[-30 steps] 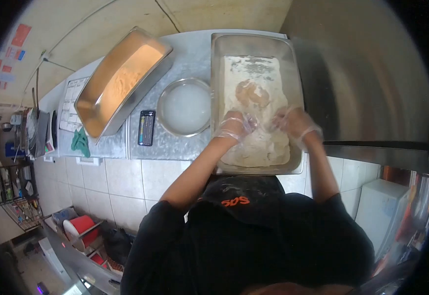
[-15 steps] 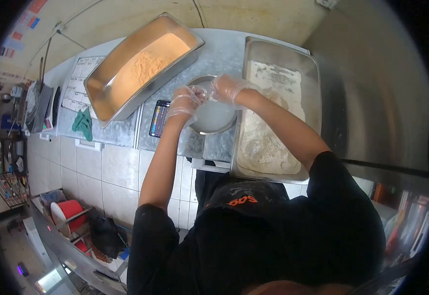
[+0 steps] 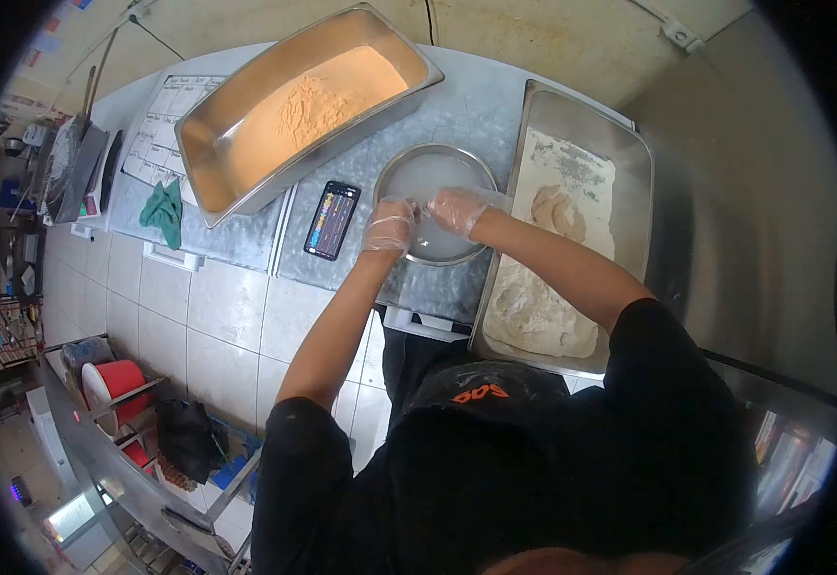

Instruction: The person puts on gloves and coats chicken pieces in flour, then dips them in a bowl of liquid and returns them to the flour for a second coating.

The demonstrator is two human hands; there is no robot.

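Observation:
A round metal bowl [image 3: 484, 171] of cloudy whitish liquid [image 3: 435, 174] stands on the metal worktop. My left hand [image 3: 392, 226], in a clear plastic glove, is over the bowl's left rim with its fingers curled closed. Beside it, over the liquid, my right hand [image 3: 459, 209] wears the same kind of glove, fingers also drawn together. The two sets of fingertips nearly meet; whatever they hold is too small or hidden to make out. Just right of the bowl lies a deep metal pan [image 3: 635, 206] of pale flour [image 3: 543, 307].
Behind on the left stands a tilted metal pan [image 3: 289, 182] of orange powder [image 3: 318, 110]. A phone [image 3: 332, 220] with a lit screen lies left of the bowl. Farther left are a green cloth [image 3: 162, 215] and a written chart [image 3: 160, 129]. A steel panel [image 3: 744, 211] rises at right.
Both hands have shifted toward my body, from the bowl's far side to its near half, uncovering the liquid behind them. The camera view has also shifted slightly.

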